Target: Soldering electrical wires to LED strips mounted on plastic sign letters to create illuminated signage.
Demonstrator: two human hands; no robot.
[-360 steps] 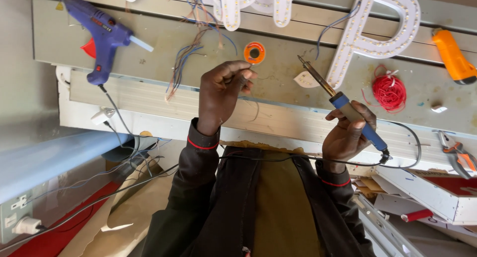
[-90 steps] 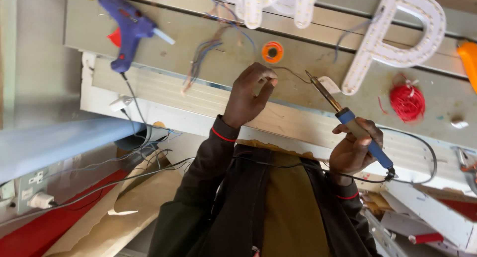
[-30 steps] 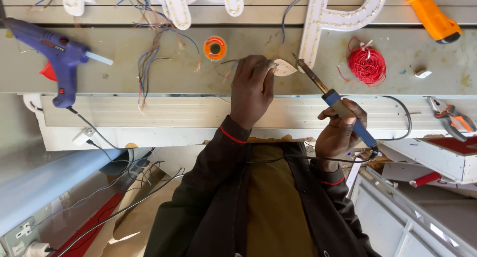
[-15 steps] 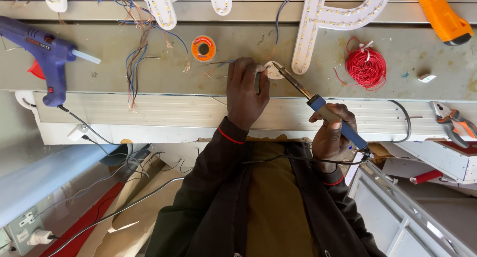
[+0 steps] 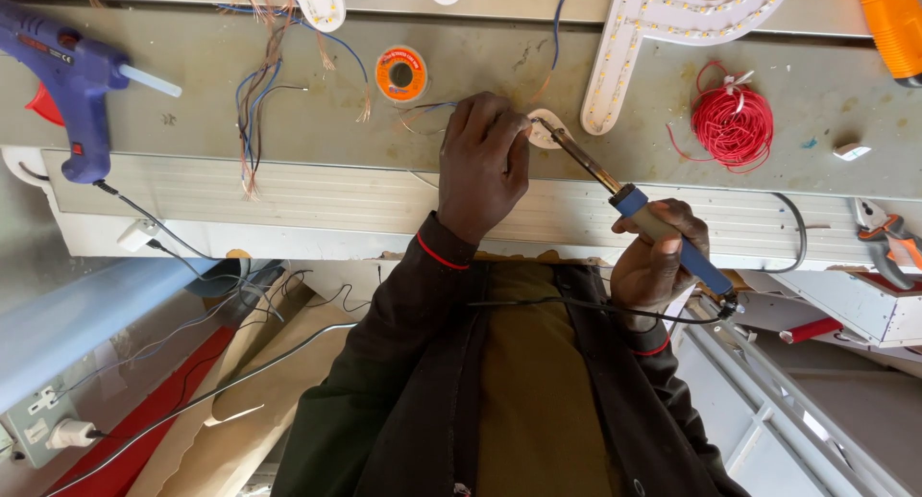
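left hand (image 5: 485, 170) pinched forward, right hand (image 5: 658, 257) fisted (both sleeved).

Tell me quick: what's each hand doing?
Left hand: closed, pinching thin wire beside small white disc.
Right hand: closed on soldering iron.

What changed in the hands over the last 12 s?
Both hands came down from mid-air to the bench: the left hand now presses the small round white disc, and the blue-handled soldering iron in the right hand touches its tip there. Grip on the iron unchanged.
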